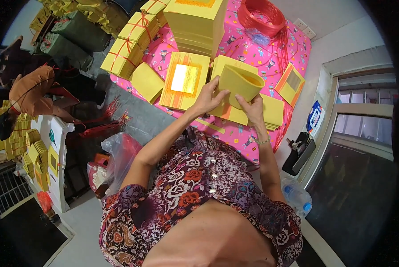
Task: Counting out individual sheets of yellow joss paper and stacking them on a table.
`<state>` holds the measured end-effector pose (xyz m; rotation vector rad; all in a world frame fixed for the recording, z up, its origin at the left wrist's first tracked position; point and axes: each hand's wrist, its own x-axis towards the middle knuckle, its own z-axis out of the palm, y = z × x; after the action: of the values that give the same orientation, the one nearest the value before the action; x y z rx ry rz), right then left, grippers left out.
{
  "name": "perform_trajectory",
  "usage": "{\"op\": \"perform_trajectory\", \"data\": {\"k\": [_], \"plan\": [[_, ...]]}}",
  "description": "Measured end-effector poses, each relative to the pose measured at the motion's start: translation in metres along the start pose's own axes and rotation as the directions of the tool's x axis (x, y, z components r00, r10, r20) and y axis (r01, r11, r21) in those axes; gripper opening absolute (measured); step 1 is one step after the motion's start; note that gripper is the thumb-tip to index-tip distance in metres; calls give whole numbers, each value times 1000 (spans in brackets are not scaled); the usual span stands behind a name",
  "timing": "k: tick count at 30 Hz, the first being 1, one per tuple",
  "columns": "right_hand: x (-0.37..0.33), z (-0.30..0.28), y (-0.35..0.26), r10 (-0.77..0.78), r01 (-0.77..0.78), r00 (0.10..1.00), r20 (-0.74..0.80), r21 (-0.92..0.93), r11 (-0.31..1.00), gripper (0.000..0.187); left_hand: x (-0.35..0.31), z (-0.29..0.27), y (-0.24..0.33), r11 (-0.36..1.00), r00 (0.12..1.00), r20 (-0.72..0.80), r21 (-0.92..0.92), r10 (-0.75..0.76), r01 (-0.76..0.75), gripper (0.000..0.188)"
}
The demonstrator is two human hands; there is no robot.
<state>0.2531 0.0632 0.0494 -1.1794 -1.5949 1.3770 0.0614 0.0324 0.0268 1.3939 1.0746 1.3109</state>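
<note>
My left hand [209,98] and my right hand [252,109] both grip a sheaf of yellow paper [238,86], bent over into a rounded fold. Its open curved edge faces up and shows orange inside. Beneath and behind it lies more yellow paper [244,66]. Just left of my left hand sits a stack of yellow sheets with an orange-edged shiny gold square [184,80]. Beyond my right hand rests a folded yellow stack [272,110]. A narrow yellow strip [210,126] lies near the front edge of the pink patterned table cover [230,138].
A tall yellow paper block [195,26] stands behind, with bundles tied in red string [124,53] to its left. Red plastic twine [261,18] is coiled at the back right. Another person [35,91] works at a white table [59,164] on the left. A window [355,129] borders the right.
</note>
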Motion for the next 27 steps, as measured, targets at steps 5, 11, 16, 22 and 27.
{"op": "perform_trajectory", "data": {"k": [5, 11, 16, 22, 27], "plan": [[-3, -1, -26, 91, -97, 991, 93, 54, 994, 38, -1, -3, 18, 985, 999, 37, -166, -37, 43, 52], [-6, 8, -46, 63, -79, 993, 100, 162, 984, 39, -5, 2, 38, 940, 996, -35, -334, -87, 70, 53], [-6, 7, -56, 106, -142, 982, 155, 237, 961, 38, -3, -10, 52, 855, 972, 82, -462, -222, 235, 45], [-1, 5, -65, 162, -234, 963, 216, 368, 900, 43, 13, -28, 63, 625, 886, 258, -633, -386, 457, 46], [1, 3, -68, 201, -298, 945, 257, 430, 852, 45, 14, -32, 65, 626, 890, 303, -632, -341, 456, 47]]}}
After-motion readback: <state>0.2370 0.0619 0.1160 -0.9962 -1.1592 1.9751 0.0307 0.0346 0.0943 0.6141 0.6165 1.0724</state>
